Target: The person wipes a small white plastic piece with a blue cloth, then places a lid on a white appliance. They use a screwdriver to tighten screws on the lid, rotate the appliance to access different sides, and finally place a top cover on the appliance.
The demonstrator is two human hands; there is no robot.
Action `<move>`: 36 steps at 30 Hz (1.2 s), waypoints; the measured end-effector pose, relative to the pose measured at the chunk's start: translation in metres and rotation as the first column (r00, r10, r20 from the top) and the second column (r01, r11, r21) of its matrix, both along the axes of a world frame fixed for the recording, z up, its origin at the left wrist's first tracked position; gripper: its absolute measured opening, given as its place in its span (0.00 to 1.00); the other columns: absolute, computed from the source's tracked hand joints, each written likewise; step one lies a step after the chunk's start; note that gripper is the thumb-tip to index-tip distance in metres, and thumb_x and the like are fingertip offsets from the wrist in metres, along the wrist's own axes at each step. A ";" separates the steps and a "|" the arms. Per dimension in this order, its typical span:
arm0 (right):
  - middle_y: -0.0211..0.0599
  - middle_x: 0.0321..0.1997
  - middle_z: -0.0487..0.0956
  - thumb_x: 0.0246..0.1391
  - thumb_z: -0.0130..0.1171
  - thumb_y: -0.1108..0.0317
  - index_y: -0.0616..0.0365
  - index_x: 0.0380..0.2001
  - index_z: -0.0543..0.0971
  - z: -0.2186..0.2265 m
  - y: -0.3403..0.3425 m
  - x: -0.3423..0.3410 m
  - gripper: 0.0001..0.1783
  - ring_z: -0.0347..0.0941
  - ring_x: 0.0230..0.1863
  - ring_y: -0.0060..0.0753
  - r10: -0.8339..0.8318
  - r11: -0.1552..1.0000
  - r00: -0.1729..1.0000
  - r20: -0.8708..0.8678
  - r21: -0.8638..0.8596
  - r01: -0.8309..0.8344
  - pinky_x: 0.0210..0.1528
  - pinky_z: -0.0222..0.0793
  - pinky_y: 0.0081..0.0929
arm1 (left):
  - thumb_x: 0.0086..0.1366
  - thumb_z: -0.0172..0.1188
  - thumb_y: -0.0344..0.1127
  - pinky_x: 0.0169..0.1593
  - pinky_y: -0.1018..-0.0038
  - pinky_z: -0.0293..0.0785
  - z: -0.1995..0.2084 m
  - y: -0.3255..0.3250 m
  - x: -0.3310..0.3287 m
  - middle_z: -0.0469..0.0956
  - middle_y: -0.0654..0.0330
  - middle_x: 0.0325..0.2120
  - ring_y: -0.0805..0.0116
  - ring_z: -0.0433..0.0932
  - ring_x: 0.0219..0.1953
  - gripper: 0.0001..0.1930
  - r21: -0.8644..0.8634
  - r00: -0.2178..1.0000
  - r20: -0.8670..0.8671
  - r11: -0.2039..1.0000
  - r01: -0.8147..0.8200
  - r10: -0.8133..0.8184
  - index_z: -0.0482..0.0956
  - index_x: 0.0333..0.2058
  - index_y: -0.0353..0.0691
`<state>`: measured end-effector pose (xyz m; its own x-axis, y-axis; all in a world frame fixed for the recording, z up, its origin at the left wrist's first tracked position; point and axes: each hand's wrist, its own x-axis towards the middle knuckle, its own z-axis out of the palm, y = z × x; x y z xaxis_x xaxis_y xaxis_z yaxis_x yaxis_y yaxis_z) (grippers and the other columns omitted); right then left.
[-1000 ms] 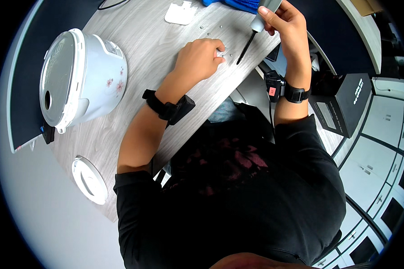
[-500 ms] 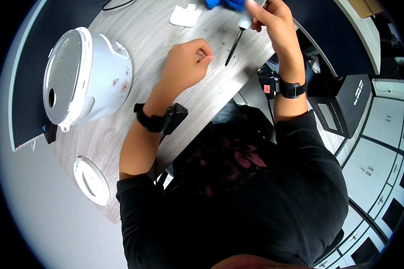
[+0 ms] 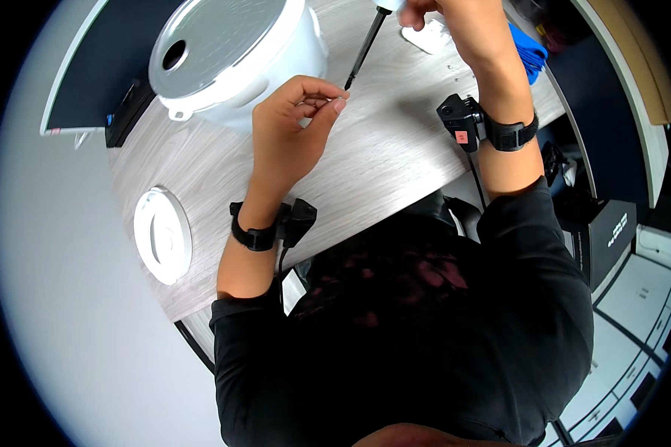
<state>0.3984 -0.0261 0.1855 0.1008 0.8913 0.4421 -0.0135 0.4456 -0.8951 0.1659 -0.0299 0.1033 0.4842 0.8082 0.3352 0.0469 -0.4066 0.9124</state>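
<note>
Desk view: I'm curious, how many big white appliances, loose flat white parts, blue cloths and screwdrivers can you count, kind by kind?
White appliance: 1
White parts (oval piece, flat piece): 2
Blue cloth: 1
Screwdriver: 1
Total: 5

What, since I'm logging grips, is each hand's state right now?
Left hand: pinched closed; whether it holds something tiny cannot be told.
Right hand: closed, holding the white-handled screwdriver with a long black shaft.

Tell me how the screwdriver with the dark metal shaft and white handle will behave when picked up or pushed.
The dark-shafted screwdriver is probably stiff: its shaft runs straight. It likely feels handle-heavy, since the white handle end is thicker. That part looks rounded, so it may roll.
</note>
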 end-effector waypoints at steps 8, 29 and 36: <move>0.29 0.24 0.74 0.63 0.60 0.61 0.61 0.48 0.69 0.017 0.007 -0.033 0.17 0.72 0.16 0.19 0.053 0.999 0.998 0.022 -0.013 -0.053 0.17 0.67 0.15 | 0.61 0.63 0.19 0.38 0.82 0.79 0.009 -0.003 -0.020 0.84 0.59 0.32 0.76 0.83 0.37 0.12 0.076 0.995 0.033 0.992 -0.097 0.094 0.79 0.44 0.32; 0.26 0.26 0.77 0.59 0.63 0.67 0.63 0.45 0.74 0.070 0.041 -0.080 0.15 0.70 0.24 0.13 0.401 0.895 0.875 0.272 0.088 -0.437 0.25 0.66 0.14 | 0.57 0.68 0.20 0.29 0.87 0.73 0.047 0.004 -0.043 0.85 0.61 0.29 0.83 0.80 0.28 0.13 0.179 0.967 0.051 0.950 -0.254 0.249 0.82 0.42 0.33; 0.30 0.25 0.78 0.56 0.64 0.70 0.67 0.40 0.75 0.098 0.057 -0.121 0.13 0.71 0.24 0.16 0.295 0.875 0.876 0.381 0.260 -0.408 0.26 0.67 0.17 | 0.55 0.71 0.25 0.28 0.85 0.61 0.058 0.032 -0.073 0.87 0.65 0.28 0.84 0.74 0.27 0.12 0.372 0.882 0.073 0.807 -0.458 0.466 0.85 0.40 0.38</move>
